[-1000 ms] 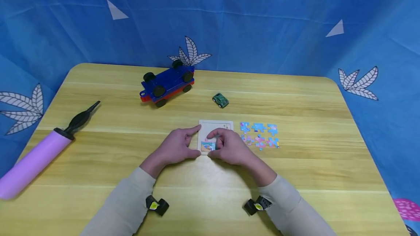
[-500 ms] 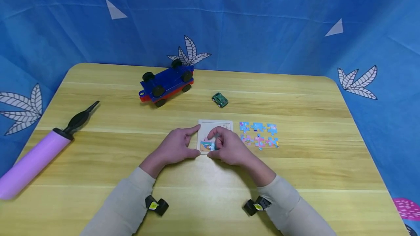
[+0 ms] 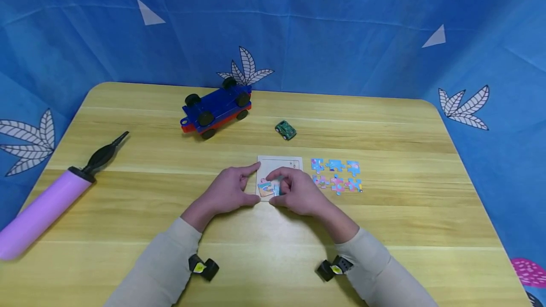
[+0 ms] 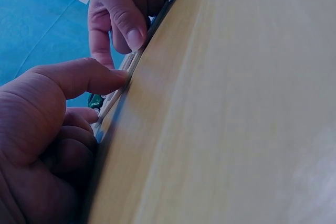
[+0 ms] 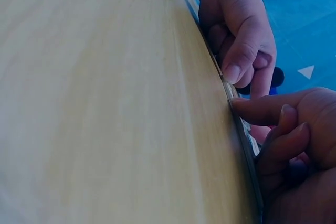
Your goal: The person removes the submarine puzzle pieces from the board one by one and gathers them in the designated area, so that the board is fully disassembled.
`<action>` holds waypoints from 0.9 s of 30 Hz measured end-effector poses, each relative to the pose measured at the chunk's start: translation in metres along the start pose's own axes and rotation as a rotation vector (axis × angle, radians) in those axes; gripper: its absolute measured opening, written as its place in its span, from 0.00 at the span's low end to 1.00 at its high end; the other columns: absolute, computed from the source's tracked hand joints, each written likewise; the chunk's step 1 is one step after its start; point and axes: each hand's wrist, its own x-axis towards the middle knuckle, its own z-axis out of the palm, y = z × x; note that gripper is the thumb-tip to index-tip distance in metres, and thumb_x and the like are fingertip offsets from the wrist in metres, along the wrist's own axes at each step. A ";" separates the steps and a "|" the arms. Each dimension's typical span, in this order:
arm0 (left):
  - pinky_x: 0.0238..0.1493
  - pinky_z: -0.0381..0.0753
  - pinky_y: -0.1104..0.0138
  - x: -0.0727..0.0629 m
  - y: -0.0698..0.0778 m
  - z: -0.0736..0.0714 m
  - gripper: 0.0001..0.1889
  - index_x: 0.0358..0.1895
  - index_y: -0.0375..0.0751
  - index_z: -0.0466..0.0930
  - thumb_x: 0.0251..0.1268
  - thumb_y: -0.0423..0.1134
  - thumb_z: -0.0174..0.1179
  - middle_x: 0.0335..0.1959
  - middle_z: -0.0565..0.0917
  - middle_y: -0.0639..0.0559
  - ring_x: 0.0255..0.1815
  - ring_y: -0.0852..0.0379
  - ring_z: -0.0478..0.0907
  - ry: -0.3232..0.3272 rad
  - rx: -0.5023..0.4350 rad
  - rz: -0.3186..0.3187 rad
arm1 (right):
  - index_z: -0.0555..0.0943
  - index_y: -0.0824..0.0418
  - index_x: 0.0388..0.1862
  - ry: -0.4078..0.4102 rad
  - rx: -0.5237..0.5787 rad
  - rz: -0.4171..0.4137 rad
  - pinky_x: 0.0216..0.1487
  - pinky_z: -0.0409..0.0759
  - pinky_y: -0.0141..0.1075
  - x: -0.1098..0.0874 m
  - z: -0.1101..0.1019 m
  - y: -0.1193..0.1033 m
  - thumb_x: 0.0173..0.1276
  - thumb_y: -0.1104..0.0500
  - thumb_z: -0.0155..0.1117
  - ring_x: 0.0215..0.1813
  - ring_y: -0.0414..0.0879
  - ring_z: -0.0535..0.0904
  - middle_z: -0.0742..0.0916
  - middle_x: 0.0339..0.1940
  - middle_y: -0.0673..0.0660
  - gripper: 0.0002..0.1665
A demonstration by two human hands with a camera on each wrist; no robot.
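A small pale puzzle tray (image 3: pixel 279 161) lies flat on the table. At its left side, the left hand (image 3: pixel 228 188) steadies it, index fingertip near the upper part and thumb at the lower corner. The right hand (image 3: pixel 300 192) reaches over the tray's right half. Its bent index finger meets a tilted puzzle piece (image 3: pixel 265 190) in the lower left, and its thumb is at the front edge. More light-blue printed puzzle surface shows just right of that piece, partly hidden by the hand. In the left wrist view, the right index finger (image 4: pixel 101 45) points down onto the tray.
Several loose puzzle pieces (image 3: pixel 337 184) lie in two rows right of the tray. Behind it sit a small green toy car (image 3: pixel 286 130) and an upturned blue-and-red toy vehicle (image 3: pixel 217 108). A purple hand pump (image 3: pixel 47 212) lies at the left.
The puzzle piece under the right hand has turned askew and shifted slightly left in the tray. The right index fingertip has shifted slightly left too. The left hand holds its place.
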 end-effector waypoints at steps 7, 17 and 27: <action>0.21 0.56 0.65 0.000 0.000 0.000 0.45 0.75 0.46 0.66 0.51 0.42 0.77 0.14 0.60 0.56 0.13 0.58 0.54 0.003 0.004 0.001 | 0.83 0.57 0.49 0.018 0.017 0.018 0.34 0.73 0.40 0.000 0.000 0.000 0.60 0.66 0.75 0.17 0.40 0.67 0.72 0.14 0.48 0.19; 0.22 0.56 0.65 -0.001 0.001 0.000 0.45 0.75 0.46 0.66 0.51 0.42 0.77 0.14 0.60 0.56 0.13 0.58 0.55 0.002 0.000 0.000 | 0.83 0.58 0.49 0.018 0.006 0.018 0.35 0.73 0.40 0.000 0.000 -0.002 0.61 0.66 0.74 0.17 0.40 0.66 0.71 0.14 0.47 0.17; 0.20 0.56 0.66 0.000 -0.001 0.001 0.45 0.75 0.46 0.66 0.52 0.42 0.77 0.13 0.60 0.56 0.13 0.58 0.54 0.005 0.002 -0.005 | 0.83 0.59 0.50 0.085 0.003 -0.023 0.33 0.70 0.38 -0.008 -0.003 0.001 0.63 0.62 0.74 0.19 0.39 0.64 0.70 0.16 0.48 0.16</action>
